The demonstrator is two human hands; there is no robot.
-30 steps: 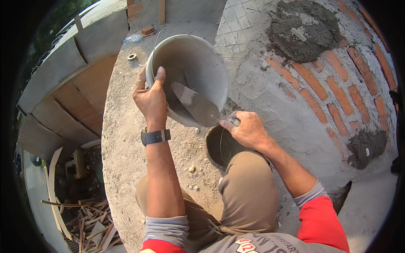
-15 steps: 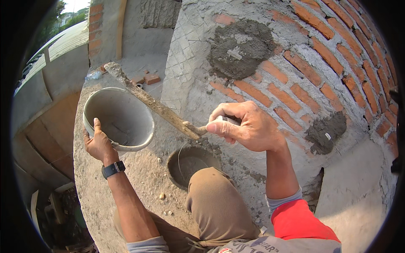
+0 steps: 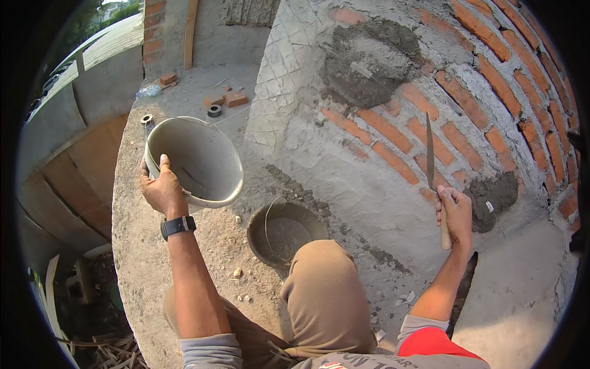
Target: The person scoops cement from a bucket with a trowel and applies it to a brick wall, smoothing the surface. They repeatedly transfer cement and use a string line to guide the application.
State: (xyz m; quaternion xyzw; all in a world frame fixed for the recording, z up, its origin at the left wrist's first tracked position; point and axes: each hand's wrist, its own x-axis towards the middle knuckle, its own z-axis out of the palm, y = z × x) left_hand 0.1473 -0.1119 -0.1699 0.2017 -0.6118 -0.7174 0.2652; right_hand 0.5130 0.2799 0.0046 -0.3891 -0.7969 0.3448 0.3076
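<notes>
My left hand (image 3: 164,189), with a dark watch on the wrist, grips the near-left rim of a pale grey bucket (image 3: 215,150). The bucket is tilted so its inside shows, with grey residue at the bottom. My right hand (image 3: 456,216) is closed round the wooden handle of a trowel (image 3: 430,154), whose narrow-looking blade points up, seen nearly edge-on before the brick wall. Close to the right hand is a wet mortar patch (image 3: 496,198) with a small white piece in it. Below the bucket stands a shallow round mortar pan (image 3: 257,243) with a wire handle, beside my knee.
A larger mortar patch (image 3: 393,52) sits higher on the brick wall (image 3: 461,98). Mortar crumbs (image 3: 295,184) lie along the wall's foot. Brick pieces (image 3: 235,99) and a small dark ring (image 3: 214,111) lie beyond the bucket. The ledge's curved edge (image 3: 115,246) drops off at left.
My right hand has swung right, away from the bucket. The long mortar-crusted piece that reached over the bucket from it no longer shows; the trowel blade now points up. The left hand still grips the bucket.
</notes>
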